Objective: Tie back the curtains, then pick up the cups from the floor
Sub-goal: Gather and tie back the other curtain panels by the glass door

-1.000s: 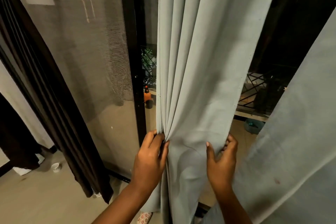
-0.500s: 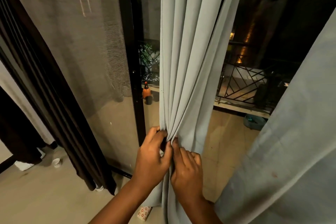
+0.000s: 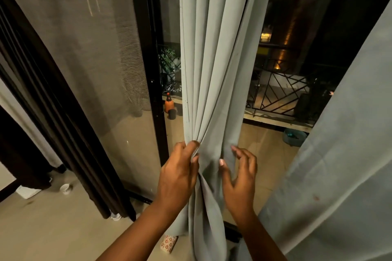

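pinching grey curtain [image 3: 212, 70] folds, left hand [image 3: 180, 176]; right hand [image 3: 239, 178] open.

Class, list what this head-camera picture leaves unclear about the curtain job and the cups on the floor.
- Tie-back: none visible, head view.
- Patterned cup: partly hidden under the grey curtain.
- White cup: too small to see contents.
- Object below the dark curtain: partly covered, unidentifiable.
- Curtain tops: cut off by the frame.

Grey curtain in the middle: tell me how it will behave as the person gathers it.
The grey curtain is probably floppy: it hangs in soft folds and bunches where the left hand pinches it. It likely slumps back when released, since the open right hand only brushes it. It looks light enough for one hand.
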